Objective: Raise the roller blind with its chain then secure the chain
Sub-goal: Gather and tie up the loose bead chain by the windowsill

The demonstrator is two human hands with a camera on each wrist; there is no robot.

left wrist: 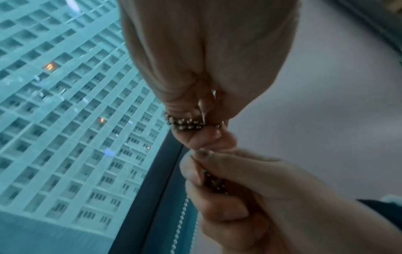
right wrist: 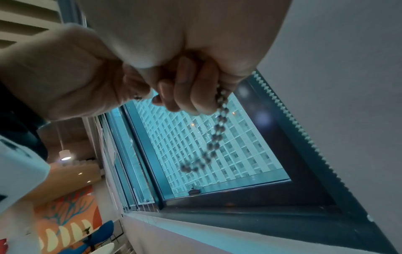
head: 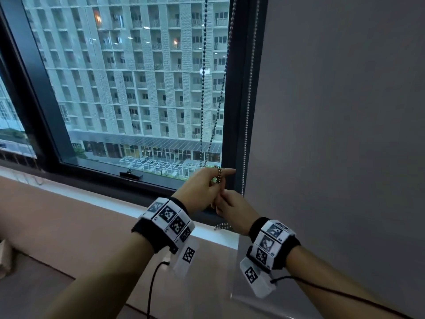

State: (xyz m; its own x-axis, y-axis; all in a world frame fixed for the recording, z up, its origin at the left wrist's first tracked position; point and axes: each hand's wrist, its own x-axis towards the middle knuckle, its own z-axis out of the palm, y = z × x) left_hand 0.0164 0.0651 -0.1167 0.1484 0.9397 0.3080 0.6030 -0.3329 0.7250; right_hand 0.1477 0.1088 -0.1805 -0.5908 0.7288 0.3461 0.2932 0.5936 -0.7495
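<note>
A dark metal bead chain (head: 202, 88) hangs in two strands in front of the window glass, and both strands run down to my hands. My left hand (head: 204, 187) has its index finger stretched out with several turns of the chain (left wrist: 187, 122) wound round it. Just below it, my right hand (head: 232, 208) grips the chain in curled fingers (right wrist: 185, 86). A loose end of the chain (right wrist: 219, 123) dangles from that fist above the sill. The roller blind itself is out of view above.
The dark window frame (head: 239, 111) stands right behind my hands. A second, white bead chain (head: 248, 100) hangs along a grey surface (head: 345, 111) on the right. A pale sill (head: 115, 203) runs below the window, with a small black latch (head: 131, 174).
</note>
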